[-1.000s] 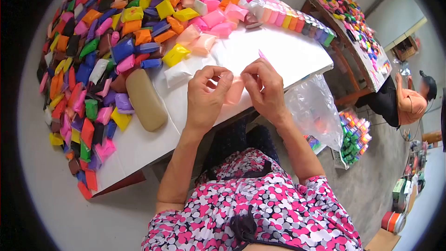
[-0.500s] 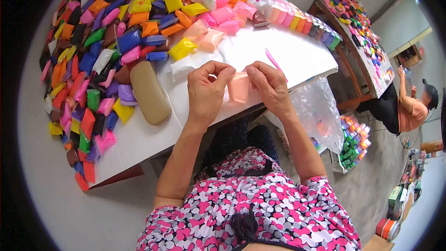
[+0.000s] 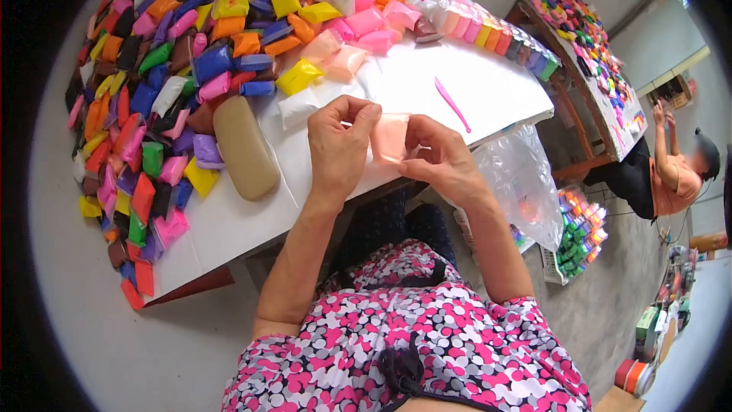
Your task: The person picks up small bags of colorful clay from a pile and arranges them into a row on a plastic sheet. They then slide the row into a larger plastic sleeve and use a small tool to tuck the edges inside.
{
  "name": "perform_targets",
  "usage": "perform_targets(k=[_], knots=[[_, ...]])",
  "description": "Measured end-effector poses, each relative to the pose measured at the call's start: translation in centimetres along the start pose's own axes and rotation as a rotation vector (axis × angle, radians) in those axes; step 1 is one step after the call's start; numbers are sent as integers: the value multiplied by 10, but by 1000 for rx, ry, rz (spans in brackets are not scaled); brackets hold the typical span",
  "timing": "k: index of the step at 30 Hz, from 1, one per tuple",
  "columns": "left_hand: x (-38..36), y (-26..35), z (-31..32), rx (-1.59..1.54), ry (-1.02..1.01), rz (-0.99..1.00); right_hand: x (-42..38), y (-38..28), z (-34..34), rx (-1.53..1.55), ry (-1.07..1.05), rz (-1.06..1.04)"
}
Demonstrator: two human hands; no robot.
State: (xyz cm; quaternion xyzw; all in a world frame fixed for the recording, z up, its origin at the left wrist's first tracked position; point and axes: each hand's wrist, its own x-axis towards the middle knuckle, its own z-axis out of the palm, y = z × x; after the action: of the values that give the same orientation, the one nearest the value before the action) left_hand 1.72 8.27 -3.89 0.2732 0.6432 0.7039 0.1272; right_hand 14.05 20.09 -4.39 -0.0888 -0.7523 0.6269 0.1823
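Observation:
Between my hands, above the table's front edge, is a small peach-coloured packet (image 3: 390, 138) that looks like soft clay in clear wrap. My left hand (image 3: 341, 145) pinches its upper left side between thumb and fingers. Lower down on the right side, my right hand (image 3: 441, 157) grips it with thumb and fingertips. White packets (image 3: 300, 109) lie just beyond my left hand, beside a yellow packet (image 3: 299, 77). A pink plastic modelling tool (image 3: 453, 105) rests on the white tabletop past my right hand.
Many coloured packets (image 3: 164, 99) cover the table's left and back. A tan oblong case (image 3: 246, 149) lies at left. Bagged packets (image 3: 496, 34) line the back right. A clear bag (image 3: 522, 175) hangs by the right edge, near a basket (image 3: 555, 267). Another person (image 3: 675, 175) sits at a second table.
My right hand has slid from the packet's top corner down to its lower right side. The packet has turned slightly. My left hand keeps its pinch.

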Motion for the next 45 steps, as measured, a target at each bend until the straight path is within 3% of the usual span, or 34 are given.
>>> perform_targets(k=[8,14,17,23,37,40,43,45], knots=[[-1,-8,1,-76,27,-77,0,-4,7,62,69,57],[-2,-1,-3,-172,-90,-122,-2,-7,9,108,117,48],[0,-6,-3,-193,-202,-33,-3,-6,9,100,99,89],[-2,-10,-7,-266,-197,-137,-4,-7,16,153,104,91],[-6,-20,-2,-287,-62,-53,-6,1,29,150,201,31],[-8,-21,-1,-261,-32,-19,-10,-9,32,-323,322,-204],[-7,-19,0,-243,-24,-14,-9,-1,33,-566,398,-558],[-8,-19,0,-231,-34,-23,-12,4,34,-611,376,-599]])
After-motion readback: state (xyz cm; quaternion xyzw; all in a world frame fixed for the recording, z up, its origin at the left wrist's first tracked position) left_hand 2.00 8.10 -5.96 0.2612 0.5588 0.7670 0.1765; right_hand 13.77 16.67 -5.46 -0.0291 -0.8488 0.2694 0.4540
